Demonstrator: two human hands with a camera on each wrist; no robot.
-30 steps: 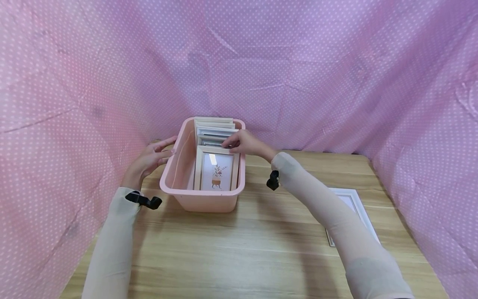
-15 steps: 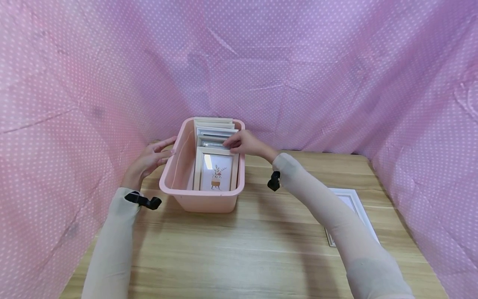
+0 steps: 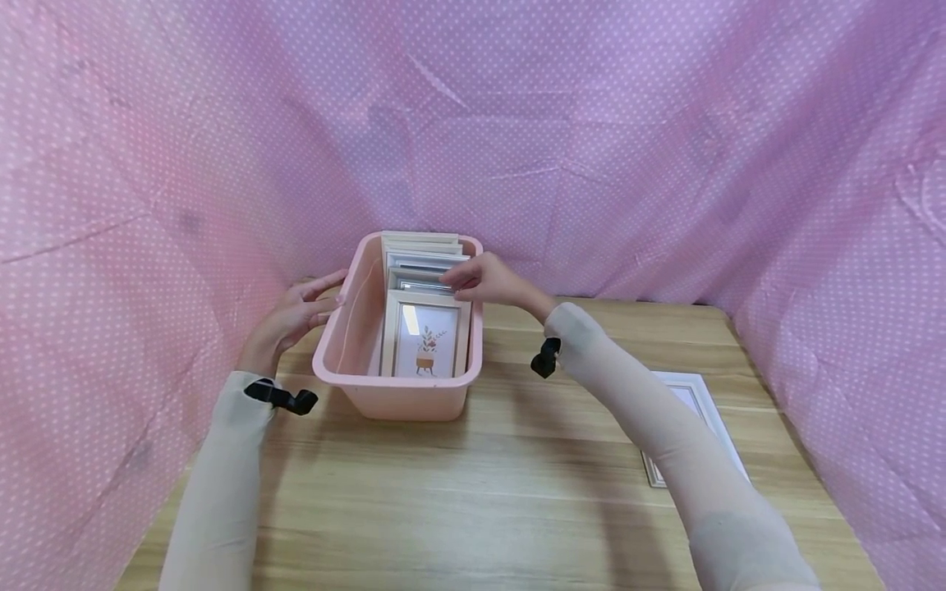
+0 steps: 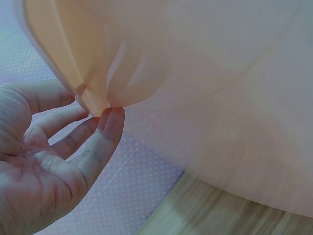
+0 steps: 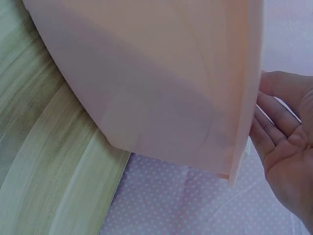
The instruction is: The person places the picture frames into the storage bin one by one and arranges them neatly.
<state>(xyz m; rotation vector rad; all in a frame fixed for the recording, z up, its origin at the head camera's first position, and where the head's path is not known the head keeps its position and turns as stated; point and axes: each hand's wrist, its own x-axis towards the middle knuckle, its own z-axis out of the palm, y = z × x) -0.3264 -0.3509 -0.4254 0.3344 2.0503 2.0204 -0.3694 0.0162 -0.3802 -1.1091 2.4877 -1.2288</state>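
Note:
In the head view, a pink plastic bin [image 3: 408,400] stands on the wooden table with several picture frames upright inside. The foremost, a cream picture frame [image 3: 390,336], holds a potted-plant print and leans back. My right hand [image 3: 493,281] reaches over the right rim to its upper right corner. The thumb is near the top edge; the fingers extend behind it, fingertips apart from the thumb. In the right wrist view, the rim hides the fingertips. My left hand [image 3: 287,318] has its spread, fairly straight fingers [image 4: 93,156] touching the bin's left side under the rim.
A white picture frame [image 3: 720,423] lies flat at the table's right, partly behind my right forearm. Pink dotted cloth [image 3: 606,123] hangs at the back and sides of the table [image 3: 436,509]. Black straps circle both wrists.
The front frame's top edge has tipped slightly forward and down. My right hand has lifted a little, its fingers rising from the edge. The left hand stays against the bin.

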